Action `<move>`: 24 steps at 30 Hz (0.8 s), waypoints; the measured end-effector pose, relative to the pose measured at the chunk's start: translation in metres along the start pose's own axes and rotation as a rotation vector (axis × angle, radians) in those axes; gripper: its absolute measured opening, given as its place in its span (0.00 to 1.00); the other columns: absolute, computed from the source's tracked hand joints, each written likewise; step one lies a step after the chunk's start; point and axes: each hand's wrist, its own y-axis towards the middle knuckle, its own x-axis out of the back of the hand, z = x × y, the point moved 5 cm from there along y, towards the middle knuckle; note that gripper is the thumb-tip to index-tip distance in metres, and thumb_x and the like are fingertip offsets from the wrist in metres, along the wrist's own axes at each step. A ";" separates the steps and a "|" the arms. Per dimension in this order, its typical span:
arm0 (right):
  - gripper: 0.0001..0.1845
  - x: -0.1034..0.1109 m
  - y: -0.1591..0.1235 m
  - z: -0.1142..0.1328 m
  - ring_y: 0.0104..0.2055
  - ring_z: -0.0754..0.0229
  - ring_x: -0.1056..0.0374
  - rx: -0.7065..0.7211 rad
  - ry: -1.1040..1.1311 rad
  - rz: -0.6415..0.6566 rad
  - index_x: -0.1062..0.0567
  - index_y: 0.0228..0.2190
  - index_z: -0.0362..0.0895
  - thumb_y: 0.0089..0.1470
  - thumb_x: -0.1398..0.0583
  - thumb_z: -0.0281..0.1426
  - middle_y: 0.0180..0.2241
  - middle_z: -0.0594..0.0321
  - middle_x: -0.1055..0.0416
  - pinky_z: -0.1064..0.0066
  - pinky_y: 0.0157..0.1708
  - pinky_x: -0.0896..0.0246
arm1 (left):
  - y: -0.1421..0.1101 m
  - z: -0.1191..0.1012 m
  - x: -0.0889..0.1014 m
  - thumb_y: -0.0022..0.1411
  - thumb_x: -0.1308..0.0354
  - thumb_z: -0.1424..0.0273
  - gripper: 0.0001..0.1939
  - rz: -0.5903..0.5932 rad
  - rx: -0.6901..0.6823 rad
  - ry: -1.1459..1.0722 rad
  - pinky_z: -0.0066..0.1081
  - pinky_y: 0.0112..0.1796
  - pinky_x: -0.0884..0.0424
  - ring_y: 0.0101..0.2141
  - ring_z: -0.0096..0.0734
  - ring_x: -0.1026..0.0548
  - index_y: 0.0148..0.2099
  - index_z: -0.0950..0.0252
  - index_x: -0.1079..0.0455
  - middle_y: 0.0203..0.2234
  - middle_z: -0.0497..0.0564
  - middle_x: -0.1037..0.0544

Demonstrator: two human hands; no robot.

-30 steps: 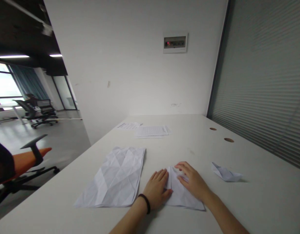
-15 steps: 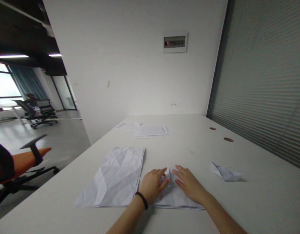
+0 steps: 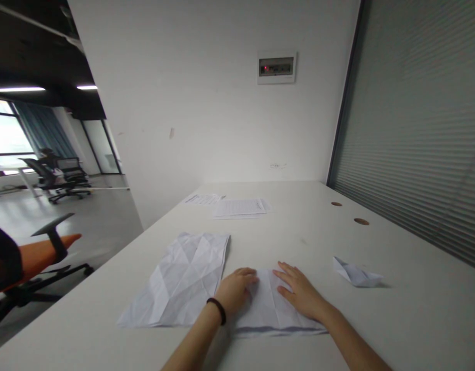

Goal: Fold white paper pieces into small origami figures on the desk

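Note:
A creased white sheet of paper (image 3: 269, 304) lies folded on the white table between my hands. My left hand (image 3: 236, 289), with a dark band at the wrist, rests on its left side; the fingers are bent a little and their undersides are hidden. On the paper's right side my right hand (image 3: 299, 291) lies flat with its fingers spread. To the left is a stack of crumpled white paper (image 3: 189, 281) with fold lines across it. A small folded paper boat (image 3: 357, 273) sits off to the right.
Printed sheets (image 3: 240, 207) lie toward the back of the table (image 3: 299, 232). Two round cable holes (image 3: 361, 221) are near its right edge, beside the blinds (image 3: 415, 129). An orange office chair (image 3: 36, 257) stands at the left; a person sits far behind it.
My left hand has moved left across the folded sheet, and the paper's middle now lies flatter and more exposed. My right hand has stayed nearly in place.

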 end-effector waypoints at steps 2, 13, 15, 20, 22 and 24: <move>0.24 0.001 -0.001 0.000 0.60 0.59 0.58 -0.007 0.011 -0.002 0.40 0.52 0.46 0.52 0.50 0.36 0.58 0.56 0.52 0.60 0.58 0.65 | -0.008 -0.006 -0.002 0.47 0.40 0.65 0.30 0.190 -0.027 -0.052 0.41 0.53 0.47 0.55 0.48 0.46 0.53 0.64 0.38 0.55 0.58 0.43; 0.28 0.032 -0.001 -0.026 0.49 0.52 0.38 -0.112 0.693 -0.145 0.28 0.40 0.41 0.47 0.48 0.49 0.45 0.51 0.31 0.56 0.52 0.51 | -0.013 0.002 0.024 0.50 0.49 0.73 0.15 0.156 0.027 -0.328 0.33 0.45 0.39 0.45 0.38 0.32 0.41 0.64 0.30 0.43 0.53 0.28; 0.32 0.042 -0.002 -0.035 0.46 0.51 0.35 -0.193 0.986 -0.154 0.28 0.39 0.41 0.44 0.49 0.54 0.43 0.50 0.30 0.55 0.50 0.48 | -0.010 0.009 0.031 0.53 0.53 0.72 0.12 0.047 0.093 -0.324 0.28 0.35 0.35 0.33 0.33 0.28 0.35 0.66 0.29 0.31 0.50 0.25; 0.39 0.060 -0.014 -0.022 0.44 0.51 0.34 -0.035 1.340 -0.089 0.37 0.49 0.44 0.42 0.51 0.58 0.42 0.51 0.30 0.55 0.46 0.45 | -0.006 0.016 0.050 0.57 0.56 0.64 0.14 -0.288 0.131 -0.443 0.25 0.25 0.40 0.24 0.28 0.34 0.27 0.66 0.34 0.20 0.46 0.31; 0.46 0.060 -0.018 -0.012 0.43 0.52 0.34 0.034 1.293 -0.046 0.48 0.54 0.46 0.38 0.43 0.54 0.42 0.53 0.31 0.56 0.44 0.44 | -0.006 0.021 0.054 0.57 0.55 0.61 0.15 -0.412 0.154 -0.524 0.25 0.25 0.40 0.24 0.29 0.34 0.28 0.66 0.35 0.20 0.46 0.32; 0.56 0.055 -0.018 -0.007 0.40 0.54 0.33 0.033 1.208 -0.014 0.59 0.57 0.46 0.34 0.36 0.47 0.39 0.55 0.29 0.58 0.43 0.42 | -0.006 0.026 0.056 0.57 0.55 0.61 0.14 -0.528 0.190 -0.584 0.27 0.27 0.38 0.26 0.30 0.33 0.30 0.66 0.35 0.22 0.47 0.31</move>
